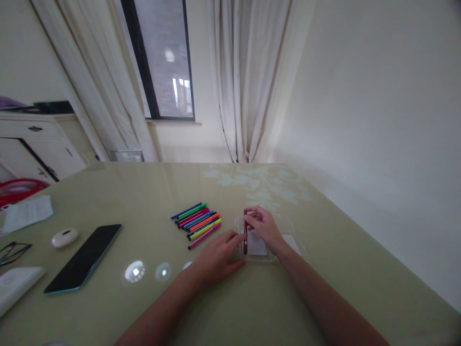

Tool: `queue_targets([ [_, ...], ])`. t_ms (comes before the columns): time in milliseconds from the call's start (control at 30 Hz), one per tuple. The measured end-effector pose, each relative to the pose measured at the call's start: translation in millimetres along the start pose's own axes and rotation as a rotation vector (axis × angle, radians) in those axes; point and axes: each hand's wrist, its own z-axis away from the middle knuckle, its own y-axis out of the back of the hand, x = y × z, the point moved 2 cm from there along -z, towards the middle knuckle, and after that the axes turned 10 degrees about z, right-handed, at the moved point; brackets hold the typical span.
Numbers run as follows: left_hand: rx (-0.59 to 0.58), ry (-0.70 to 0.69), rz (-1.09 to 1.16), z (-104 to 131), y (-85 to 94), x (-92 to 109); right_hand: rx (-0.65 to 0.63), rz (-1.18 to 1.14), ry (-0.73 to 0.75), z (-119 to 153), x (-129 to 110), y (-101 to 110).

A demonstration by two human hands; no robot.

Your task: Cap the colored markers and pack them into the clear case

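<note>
A dark red marker (pixel 245 244) stands lengthwise along the left side of a clear plastic case (pixel 266 259) with white cards in it. My right hand (pixel 263 225) pinches the marker's far end between thumb and fingers. At the case's left edge, my left hand (pixel 221 252) has its fingers apart, the index fingertip touching the marker's middle and the thumb by the near edge. Left of the case, several coloured markers (pixel 203 228) lie side by side in a slanted row, a pink one (pixel 204 236) nearest to my left hand.
A black phone (pixel 84 259), a white rounded case (pixel 65 237), glasses (pixel 14 252), a white box (pixel 18 286) and a pale packet (pixel 29 213) lie on the left of the table (pixel 144 192). A wall is on the right.
</note>
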Motion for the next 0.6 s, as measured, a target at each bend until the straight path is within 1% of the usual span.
queue_targets([
  [100, 0.000, -0.023, -0.004, -0.2, -0.2, -0.1, -0.036, 0.027, 0.011, 0.6, 2.5, -1.5],
  [167, 0.006, -0.043, -0.005, -0.1, -0.5, -0.2, -0.069, 0.106, 0.044, 1.5, 3.9, -2.5],
  [233, 0.010, -0.050, -0.014, 0.1, -1.0, -0.5, -0.074, 0.256, 0.114, 2.8, 3.9, -2.2],
  [333, 0.005, -0.054, -0.040, 0.6, -2.2, -0.7, -0.059, 0.541, 0.265, 5.7, 1.0, -0.6],
  [400, 0.003, -0.062, -0.055, 0.8, -2.7, -0.6, -0.076, 0.674, 0.336, 7.7, -1.6, 0.4],
  [467, -0.002, -0.060, -0.069, 1.1, -3.0, -0.1, -0.097, 0.735, 0.370, 9.0, -3.8, 1.6],
  [600, -0.006, -0.057, -0.096, 2.0, -4.1, 1.9, -0.138, 0.756, 0.397, 9.9, -5.2, 3.2],
])
